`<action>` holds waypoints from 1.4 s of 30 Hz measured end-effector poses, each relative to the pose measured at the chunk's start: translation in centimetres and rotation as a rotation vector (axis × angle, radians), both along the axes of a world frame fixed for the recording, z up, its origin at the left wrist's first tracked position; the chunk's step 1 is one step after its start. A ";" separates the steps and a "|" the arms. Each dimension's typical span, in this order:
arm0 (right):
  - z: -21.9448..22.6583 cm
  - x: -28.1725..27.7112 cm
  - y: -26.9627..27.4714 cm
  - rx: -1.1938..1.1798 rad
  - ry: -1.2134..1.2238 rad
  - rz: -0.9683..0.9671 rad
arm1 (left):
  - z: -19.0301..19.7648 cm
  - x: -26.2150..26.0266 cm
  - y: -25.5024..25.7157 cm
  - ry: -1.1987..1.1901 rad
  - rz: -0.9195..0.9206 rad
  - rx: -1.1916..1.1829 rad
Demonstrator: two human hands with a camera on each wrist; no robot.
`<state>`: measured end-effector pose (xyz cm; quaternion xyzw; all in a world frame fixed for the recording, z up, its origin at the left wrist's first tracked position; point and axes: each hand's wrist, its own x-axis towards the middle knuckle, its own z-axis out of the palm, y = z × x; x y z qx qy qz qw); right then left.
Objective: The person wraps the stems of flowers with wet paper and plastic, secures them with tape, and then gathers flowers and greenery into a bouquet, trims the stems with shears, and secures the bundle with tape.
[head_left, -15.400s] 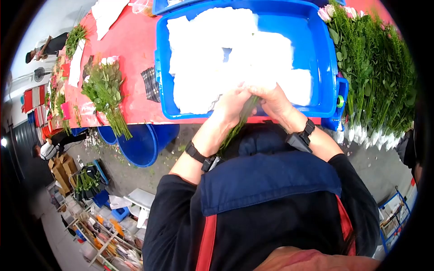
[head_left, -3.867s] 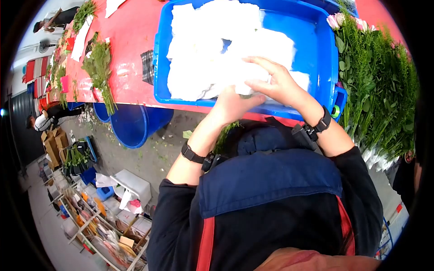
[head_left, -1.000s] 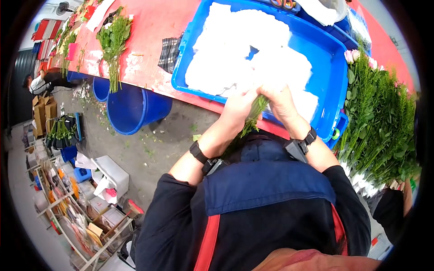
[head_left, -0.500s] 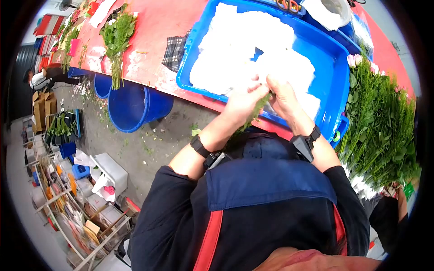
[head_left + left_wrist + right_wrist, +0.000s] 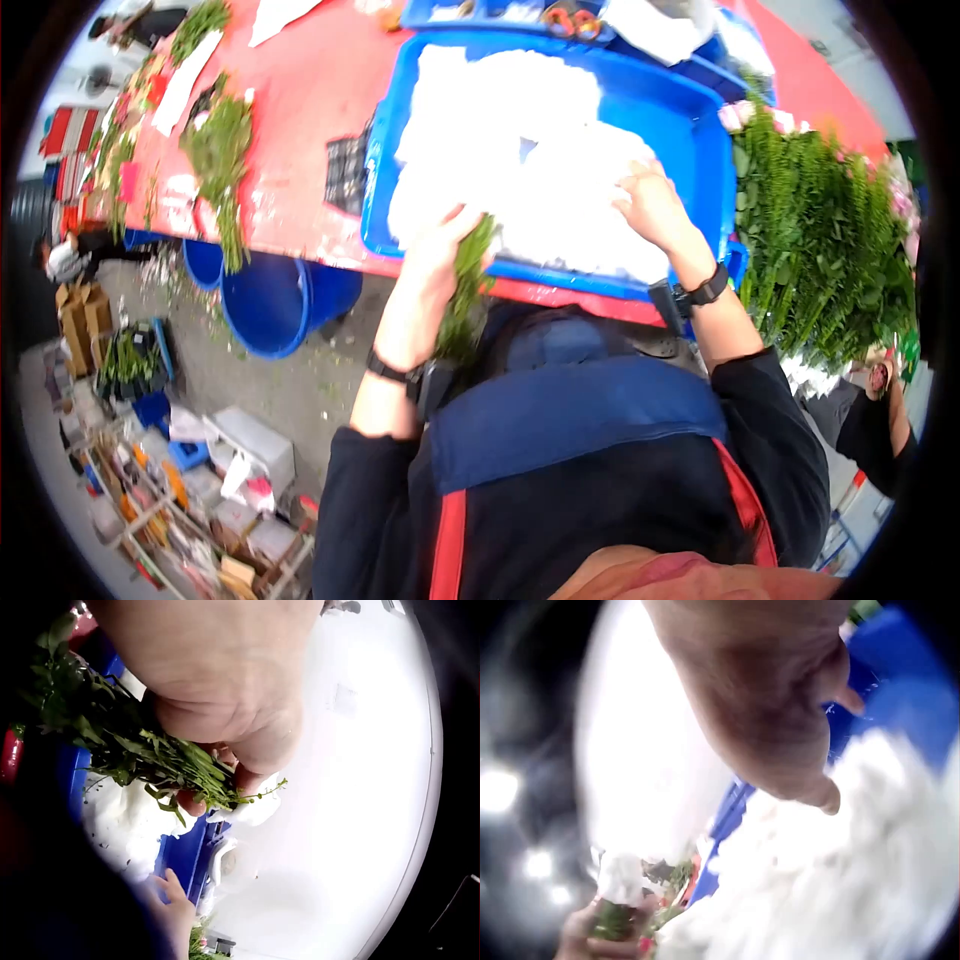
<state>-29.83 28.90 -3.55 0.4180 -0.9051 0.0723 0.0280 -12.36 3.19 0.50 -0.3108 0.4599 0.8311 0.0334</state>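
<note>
In the head view the left hand [image 5: 435, 250] grips a bunch of green stems [image 5: 468, 295] at the near edge of a blue tray [image 5: 690, 110], leaves hanging toward the body. The left wrist view has the thumb and fingers round the stems [image 5: 191, 765], their cut ends poking out. White soft material [image 5: 530, 180] lies in the tray. Over its right part is the right hand [image 5: 655, 210], fingers parted and nothing seen in them; contact is unclear. In the blurred right wrist view, something white [image 5: 620, 874] shows at the stem ends; whether it touches them I cannot tell.
A large pile of flowers [image 5: 815, 240] lies right of the tray. On the red table [image 5: 300, 130] a smaller bunch [image 5: 220, 160] and a checked cloth [image 5: 346, 175] are to the left. Scissors [image 5: 572, 22] lie behind the tray; blue buckets [image 5: 265, 300] stand below.
The hands were together at the stems and have parted: the left moved left with the bunch, the right moved right over the white material. The head view has shifted a little.
</note>
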 end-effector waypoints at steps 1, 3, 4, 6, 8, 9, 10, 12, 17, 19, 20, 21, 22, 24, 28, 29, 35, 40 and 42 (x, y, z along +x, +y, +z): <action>-0.2 -1.9 0.4 -0.148 0.041 -0.007 | 0.4 0.1 -0.1 -0.001 0.034 -0.004; 3.6 -5.1 -0.3 -0.249 -0.256 -0.230 | 0.5 0.5 -0.6 0.026 0.016 -0.003; 5.2 -6.4 -0.7 -0.305 -0.417 -0.334 | 0.0 0.7 -0.8 0.046 0.017 -0.010; 6.6 -10.5 -1.8 -0.308 -0.010 -0.271 | -0.3 0.9 -0.7 0.058 0.016 -0.031; 7.1 -13.9 -3.1 -0.364 0.426 -0.118 | -0.2 1.0 -0.6 0.051 0.022 -0.051; 6.7 -15.1 -4.0 -0.329 0.515 -0.125 | -0.1 1.0 -0.4 0.039 0.025 -0.058; 6.1 -16.3 -4.4 -0.180 0.483 -0.149 | -0.1 1.0 -0.4 0.024 0.030 -0.065; 4.8 -18.1 -4.5 0.119 0.413 -0.196 | -0.3 1.0 -0.4 0.008 0.011 -0.049; 3.8 -19.8 -3.5 -0.116 0.363 -0.223 | -0.2 1.4 -0.4 0.010 0.034 -0.006; 5.4 -17.6 -3.6 -0.339 -0.061 -0.333 | 0.1 1.6 -0.4 0.008 0.031 0.009; 6.0 -16.5 -3.5 -0.446 -0.277 -0.383 | 0.4 1.6 -0.4 0.008 0.024 0.013; 5.1 -15.9 -3.3 -0.516 -0.403 -0.353 | 0.7 1.7 -0.4 0.007 0.019 0.017; 5.3 -14.0 -3.5 -0.586 -0.585 -0.337 | 1.1 1.7 -0.3 0.000 0.011 0.027; 5.7 -8.9 -4.3 -0.716 -0.962 -0.303 | 1.6 1.7 0.0 -0.023 -0.004 0.047; 2.5 0.0 -6.6 -0.603 -1.097 -0.184 | 1.6 1.5 1.0 0.004 -0.115 0.085; 1.7 2.1 -7.2 -0.610 -1.179 -0.174 | 0.6 1.4 1.1 0.022 -0.162 0.083; 2.3 5.9 -7.9 -0.745 -1.560 -0.422 | -0.8 1.8 0.8 0.069 -0.158 -0.009; 4.4 5.2 -8.8 -0.971 -1.581 -0.350 | -0.1 3.2 0.7 0.030 -0.136 -0.311; 6.1 6.9 -10.5 -0.858 -1.307 -0.184 | -0.1 3.3 1.1 0.116 -0.118 -0.595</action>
